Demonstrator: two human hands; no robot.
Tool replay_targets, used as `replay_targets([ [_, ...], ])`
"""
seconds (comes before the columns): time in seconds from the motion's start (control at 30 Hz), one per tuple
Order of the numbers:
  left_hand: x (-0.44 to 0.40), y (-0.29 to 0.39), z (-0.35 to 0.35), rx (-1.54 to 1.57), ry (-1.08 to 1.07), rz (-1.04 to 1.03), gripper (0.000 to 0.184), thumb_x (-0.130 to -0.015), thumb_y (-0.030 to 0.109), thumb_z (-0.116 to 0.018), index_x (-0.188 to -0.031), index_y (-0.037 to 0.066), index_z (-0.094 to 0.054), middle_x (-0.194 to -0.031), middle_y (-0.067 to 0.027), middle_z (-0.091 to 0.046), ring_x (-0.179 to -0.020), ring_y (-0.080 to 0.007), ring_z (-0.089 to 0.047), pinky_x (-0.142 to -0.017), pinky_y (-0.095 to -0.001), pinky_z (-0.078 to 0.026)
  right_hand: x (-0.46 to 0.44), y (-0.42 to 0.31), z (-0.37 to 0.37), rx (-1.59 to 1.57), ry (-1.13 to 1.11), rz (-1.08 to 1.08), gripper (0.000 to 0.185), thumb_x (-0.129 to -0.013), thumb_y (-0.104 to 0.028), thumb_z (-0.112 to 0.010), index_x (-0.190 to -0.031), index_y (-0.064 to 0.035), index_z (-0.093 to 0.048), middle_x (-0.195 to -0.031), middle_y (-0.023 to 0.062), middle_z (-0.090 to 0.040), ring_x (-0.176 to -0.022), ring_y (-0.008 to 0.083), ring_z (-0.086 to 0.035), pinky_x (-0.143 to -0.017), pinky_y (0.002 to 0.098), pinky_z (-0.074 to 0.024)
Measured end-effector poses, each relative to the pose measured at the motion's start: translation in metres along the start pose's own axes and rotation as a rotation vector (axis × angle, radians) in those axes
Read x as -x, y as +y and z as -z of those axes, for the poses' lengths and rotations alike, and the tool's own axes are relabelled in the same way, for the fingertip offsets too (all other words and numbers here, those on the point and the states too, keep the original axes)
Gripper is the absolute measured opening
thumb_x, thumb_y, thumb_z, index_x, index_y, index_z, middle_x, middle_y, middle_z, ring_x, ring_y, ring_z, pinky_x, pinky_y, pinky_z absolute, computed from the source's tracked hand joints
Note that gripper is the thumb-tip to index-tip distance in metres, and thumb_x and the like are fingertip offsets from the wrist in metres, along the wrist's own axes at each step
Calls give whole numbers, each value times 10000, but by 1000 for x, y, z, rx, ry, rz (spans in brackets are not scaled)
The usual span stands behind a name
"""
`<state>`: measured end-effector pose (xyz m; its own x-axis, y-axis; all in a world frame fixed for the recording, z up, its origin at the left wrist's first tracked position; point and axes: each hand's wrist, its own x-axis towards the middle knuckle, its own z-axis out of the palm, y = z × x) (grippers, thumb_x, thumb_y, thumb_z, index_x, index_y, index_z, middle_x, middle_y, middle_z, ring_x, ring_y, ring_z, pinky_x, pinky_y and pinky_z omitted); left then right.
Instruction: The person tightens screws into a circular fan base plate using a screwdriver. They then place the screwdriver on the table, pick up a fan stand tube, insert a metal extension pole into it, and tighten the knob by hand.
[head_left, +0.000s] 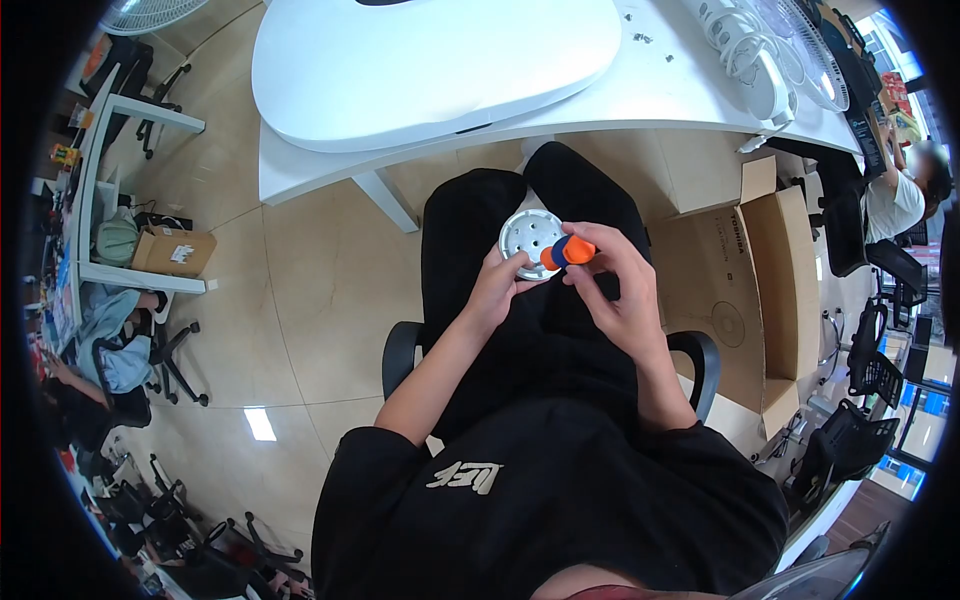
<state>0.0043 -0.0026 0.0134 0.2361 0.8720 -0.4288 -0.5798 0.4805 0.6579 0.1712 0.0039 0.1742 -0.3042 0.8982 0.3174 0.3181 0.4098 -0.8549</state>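
Above my lap, my left hand [492, 288] grips a round white plastic part [529, 231] by its lower left rim. Several dark holes dot its face. My right hand [624, 292] has its fingers closed around the handle of an orange and dark blue screwdriver [575, 249]. The tool's front end points at the white part's lower right side. Its tip is hard to make out, so I cannot tell whether it sits in a hole.
A large white rounded panel [430, 75] rests on the white table [300, 172]. Small screws [642, 38] and a white power strip [745, 65] lie to its right. An open cardboard box [712, 275] stands by my chair's right armrest [703, 365]. Another person [893, 208] sits far right.
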Motion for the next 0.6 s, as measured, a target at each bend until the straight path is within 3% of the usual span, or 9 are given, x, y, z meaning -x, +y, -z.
replay_targets([
  [0.37, 3, 2, -2, 3, -5, -22, 507, -1000, 165, -565, -1463, 45, -397, -1359, -142, -576, -1220, -253, -637, -1015, -458, -564, -2, 2, -2, 11, 11, 68, 357, -836, 100, -714, -1172, -14, -679, -1311, 159, -635, -942, 230, -729, -721, 290, -601],
  [0.4, 3, 2, -2, 13, 6, -13, 529, -963, 137, -567, -1457, 44, -403, -1358, -144, -572, -1218, -259, -633, -1005, -458, -568, -2, 4, -1, 24, 16, 77, 361, -834, 100, -716, -1174, -14, -679, -1316, 161, -633, -934, 228, -730, -720, 288, -601],
  [0.47, 3, 2, -4, 30, 29, 6, 580, -888, 80, -570, -1447, 43, -417, -1356, -149, -564, -1214, -269, -626, -986, -458, -575, 0, 7, -1, 22, 31, 70, 356, -831, 91, -727, -1165, -24, -682, -1291, 162, -637, -910, 225, -733, -711, 283, -599],
  [0.6, 1, -5, 2, 69, -10, 7, 527, -945, 85, -560, -1452, 56, -422, -1349, -139, -584, -1203, -259, -639, -965, -454, -591, 2, 12, 0, 103, 50, 134, 339, -824, 73, -750, -1135, -45, -690, -1214, 151, -643, -848, 204, -729, -684, 276, -594],
])
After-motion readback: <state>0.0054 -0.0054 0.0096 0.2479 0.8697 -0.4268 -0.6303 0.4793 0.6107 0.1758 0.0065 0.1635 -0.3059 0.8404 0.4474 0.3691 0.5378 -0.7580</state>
